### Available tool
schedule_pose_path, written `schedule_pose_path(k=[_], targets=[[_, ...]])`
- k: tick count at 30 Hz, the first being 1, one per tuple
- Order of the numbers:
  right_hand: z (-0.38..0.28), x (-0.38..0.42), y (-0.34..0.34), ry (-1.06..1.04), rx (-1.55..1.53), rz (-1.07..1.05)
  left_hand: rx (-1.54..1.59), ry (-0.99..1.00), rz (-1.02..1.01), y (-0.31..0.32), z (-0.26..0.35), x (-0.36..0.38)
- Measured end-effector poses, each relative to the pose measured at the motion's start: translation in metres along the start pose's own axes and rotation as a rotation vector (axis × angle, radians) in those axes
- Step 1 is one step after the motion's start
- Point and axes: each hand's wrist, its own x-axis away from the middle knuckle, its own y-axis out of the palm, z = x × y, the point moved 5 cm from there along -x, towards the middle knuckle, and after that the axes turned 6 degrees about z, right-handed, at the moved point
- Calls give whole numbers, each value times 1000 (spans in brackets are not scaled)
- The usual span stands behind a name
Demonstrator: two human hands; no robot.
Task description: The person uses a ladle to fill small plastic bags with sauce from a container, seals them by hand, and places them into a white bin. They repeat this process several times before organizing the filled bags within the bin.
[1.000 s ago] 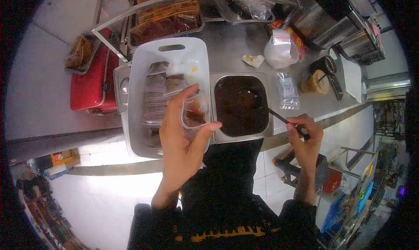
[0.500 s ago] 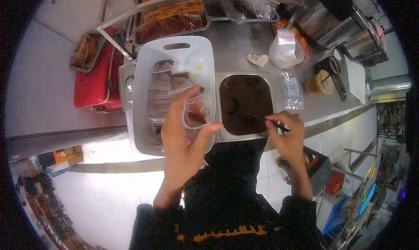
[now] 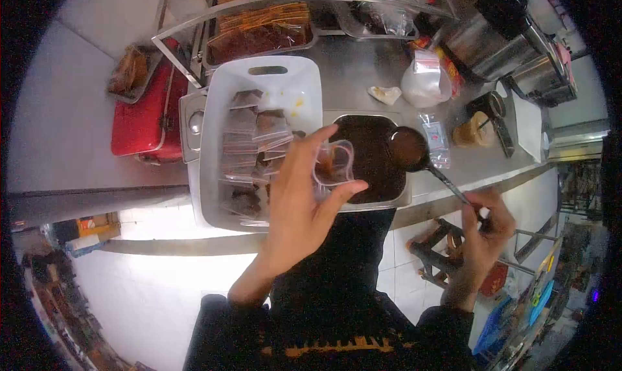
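Note:
My left hand [image 3: 301,206] grips a small clear plastic bag [image 3: 332,165] between thumb and fingers, its mouth held apart. Some reddish-brown stuff shows inside the bag. My right hand [image 3: 486,228] is closed around the handle of a ladle [image 3: 409,148]. Dark brown liquid fills the ladle's bowl, which is above the right rim of a metal pan [image 3: 403,193] of dark brown sauce. To the left, a white plastic tub [image 3: 214,144] holds several small zip bags [image 3: 241,144] with dark brown contents.
A metal rail [image 3: 259,10] crosses above trays at the back. Right of the pan lie a pack of zip bags [image 3: 435,138] and a white bag [image 3: 424,86]. Beyond are an iced drink cup [image 3: 476,130] and a steel pot [image 3: 492,37]. A red box [image 3: 139,125] is far left.
The ladle has come up out of the sauce, filled, and my right hand has moved right and down with it. My left hand has carried the clear bag right, to the pan's edge.

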Motion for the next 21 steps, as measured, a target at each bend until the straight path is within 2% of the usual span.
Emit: schedule_pose_path(k=[2,4,5,7,8,11,13,16,19,21], targets=[[-22,-4,-10,-63,46,61,-17,48,7,3,5,0],[-45,-6,-14,-247,80,52,62,-33,-55,8,6,0],[-50,-7,-16,-254,77,49,61,-32,-47,9,7,1],[-66,-6,-12,-480,238,-25,21,106,22,8,15,0],[-69,-4,-10,-542,299,-16,17,104,31,7,16,1],[-82,-2,-7,-647,270,3,-52,120,-7,5,18,1],[-81,-1,-5,-663,248,21,-20,58,-97,7,13,0],[-81,0,-10,-719,356,125,12,129,-51,7,14,-2],[-80,-3,-11,-759,221,101,61,119,-51,7,11,-1],[-80,0,-10,-815,175,205,52,117,-44,6,12,-1]])
